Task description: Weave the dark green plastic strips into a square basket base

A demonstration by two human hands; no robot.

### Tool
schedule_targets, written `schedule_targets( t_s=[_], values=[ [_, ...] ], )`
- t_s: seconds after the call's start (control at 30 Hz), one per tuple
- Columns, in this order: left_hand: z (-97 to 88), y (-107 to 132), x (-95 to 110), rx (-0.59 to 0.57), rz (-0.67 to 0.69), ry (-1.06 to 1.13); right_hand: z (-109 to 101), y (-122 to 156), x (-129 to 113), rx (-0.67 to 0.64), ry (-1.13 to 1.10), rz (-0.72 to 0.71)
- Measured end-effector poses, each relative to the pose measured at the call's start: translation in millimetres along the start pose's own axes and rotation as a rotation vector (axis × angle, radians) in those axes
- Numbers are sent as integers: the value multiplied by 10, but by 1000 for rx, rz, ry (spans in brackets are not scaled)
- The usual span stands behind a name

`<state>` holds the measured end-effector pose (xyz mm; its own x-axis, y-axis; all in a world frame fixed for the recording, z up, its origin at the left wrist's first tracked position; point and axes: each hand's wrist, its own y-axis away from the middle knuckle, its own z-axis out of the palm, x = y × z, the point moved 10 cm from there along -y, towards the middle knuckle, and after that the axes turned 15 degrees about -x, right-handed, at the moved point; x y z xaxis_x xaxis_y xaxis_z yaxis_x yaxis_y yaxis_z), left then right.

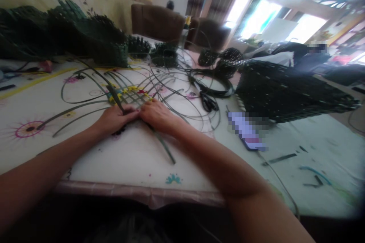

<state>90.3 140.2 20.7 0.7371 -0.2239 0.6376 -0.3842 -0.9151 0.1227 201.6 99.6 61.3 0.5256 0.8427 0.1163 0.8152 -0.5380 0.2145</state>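
Observation:
A woven piece (129, 97) of dark green strips with yellow, red and blue bits lies on the flowered tablecloth (119, 163). Loose strip ends fan out from it on several sides. At its near edge, my left hand (117, 117) is closed with thumb and fingers around a green strip (113, 93) that sticks up above the weave. My right hand (158, 115) presses close beside it, fingers bent together at the same edge, nearly touching the left thumb. Below the right hand another green strip (165, 148) runs toward me. The right fingertips are partly hidden and blurred.
Dark woven baskets (94, 41) stand at the back left, and a large one (291, 87) lies at the right. A coil of strip (216, 87) and black-handled scissors (208, 102) rest right of the weave. Near them lie a phone (245, 131) and strip offcuts (281, 158).

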Motion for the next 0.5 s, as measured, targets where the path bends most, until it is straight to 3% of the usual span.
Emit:
schedule_targets(
  t_s=[0.23, 0.37, 0.5],
  values=[
    [18, -7, -77, -9, -4, 24, 61, -12, 101, 123, -69, -6],
    [6, 46, -79, 3, -78, -46, 136, -98, 230, 59, -148, 37],
    [-30, 70, 28, 39, -39, -164, 153, -130, 268, 59, -204, 57]
  ],
)
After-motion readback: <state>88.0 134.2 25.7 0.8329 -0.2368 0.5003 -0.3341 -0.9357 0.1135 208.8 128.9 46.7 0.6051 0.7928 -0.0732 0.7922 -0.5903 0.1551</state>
